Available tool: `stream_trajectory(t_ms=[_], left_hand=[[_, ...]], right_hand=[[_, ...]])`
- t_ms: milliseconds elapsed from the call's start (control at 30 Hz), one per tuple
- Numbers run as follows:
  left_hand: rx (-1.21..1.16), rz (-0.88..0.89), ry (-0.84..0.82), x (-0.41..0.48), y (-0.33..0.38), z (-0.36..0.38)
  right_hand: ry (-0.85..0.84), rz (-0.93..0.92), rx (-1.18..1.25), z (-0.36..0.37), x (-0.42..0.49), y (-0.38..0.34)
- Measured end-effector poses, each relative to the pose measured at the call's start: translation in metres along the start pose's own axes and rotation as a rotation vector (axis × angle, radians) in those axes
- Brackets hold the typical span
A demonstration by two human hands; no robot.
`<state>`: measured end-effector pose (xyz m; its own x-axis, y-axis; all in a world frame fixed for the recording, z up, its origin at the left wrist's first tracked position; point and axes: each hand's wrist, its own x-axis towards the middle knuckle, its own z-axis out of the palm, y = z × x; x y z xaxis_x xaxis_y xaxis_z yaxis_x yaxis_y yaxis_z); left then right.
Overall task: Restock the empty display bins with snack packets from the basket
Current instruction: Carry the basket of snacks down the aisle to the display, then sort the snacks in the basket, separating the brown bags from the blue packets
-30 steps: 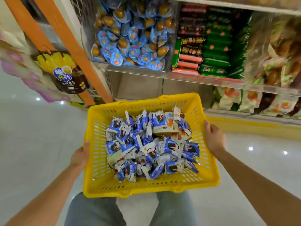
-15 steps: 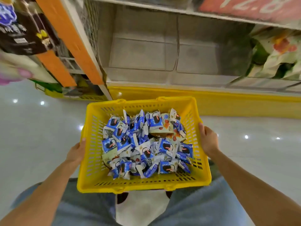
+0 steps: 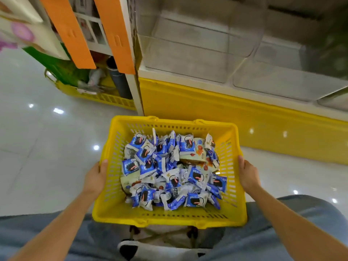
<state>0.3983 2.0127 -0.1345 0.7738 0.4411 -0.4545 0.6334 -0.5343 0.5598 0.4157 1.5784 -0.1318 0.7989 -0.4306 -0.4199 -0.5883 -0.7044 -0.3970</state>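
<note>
The basket (image 3: 169,222) filled the room before the knees, its side rims gripped by the left hand (image 3: 95,178) and right hand (image 3: 248,175). Its open top gave free way down to the packets (image 3: 169,172), walled in all round. Just beyond its far rim rose the plinth (image 3: 226,117); above that stood the bins (image 3: 188,57), their clear front walls facing the basket. A post (image 3: 116,34) closed off their left side. Floor (image 3: 47,147) lay open to the left.

Nothing readable from here: the blue-and-white packets (image 3: 170,172) in the basket (image 3: 233,166) carry print, but it is too small and blurred to make out.
</note>
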Motion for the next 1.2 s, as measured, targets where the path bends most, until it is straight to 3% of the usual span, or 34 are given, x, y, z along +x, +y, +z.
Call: stream_trajectory(t_ms=[200, 467, 533, 633, 700, 767, 867, 1000, 1200], left_hand=[[0.051, 0.104, 0.127, 0.008, -0.011, 0.011], [-0.021, -0.032, -0.011, 0.004, 0.000, -0.005], [-0.015, 0.052, 0.052, -0.003, 0.000, -0.011], [0.032, 0.344, 0.197, -0.021, 0.003, -0.008], [0.046, 0.430, 0.064, -0.034, 0.011, 0.006], [0.083, 0.432, -0.200, -0.046, 0.015, 0.029], [0.168, 0.418, -0.473, -0.057, 0.012, 0.060], [0.323, 0.347, -0.607, -0.054, -0.001, 0.085], [0.431, 0.407, -0.666, -0.030, -0.014, 0.094]], right_hand=[[0.081, -0.041, 0.039, 0.015, 0.009, 0.009], [0.034, -0.018, 0.063, 0.013, -0.016, -0.001], [0.107, -0.088, -0.089, 0.019, -0.034, -0.004], [0.179, -0.383, -0.303, 0.034, -0.064, -0.019], [0.002, -0.508, -0.218, 0.048, -0.080, -0.037], [-0.190, -0.564, -0.176, 0.063, -0.091, -0.051], [-0.314, -0.610, -0.229, 0.088, -0.099, -0.065], [-0.364, -0.570, -0.280, 0.117, -0.094, -0.079], [-0.315, -0.562, -0.449, 0.140, -0.077, -0.084]])
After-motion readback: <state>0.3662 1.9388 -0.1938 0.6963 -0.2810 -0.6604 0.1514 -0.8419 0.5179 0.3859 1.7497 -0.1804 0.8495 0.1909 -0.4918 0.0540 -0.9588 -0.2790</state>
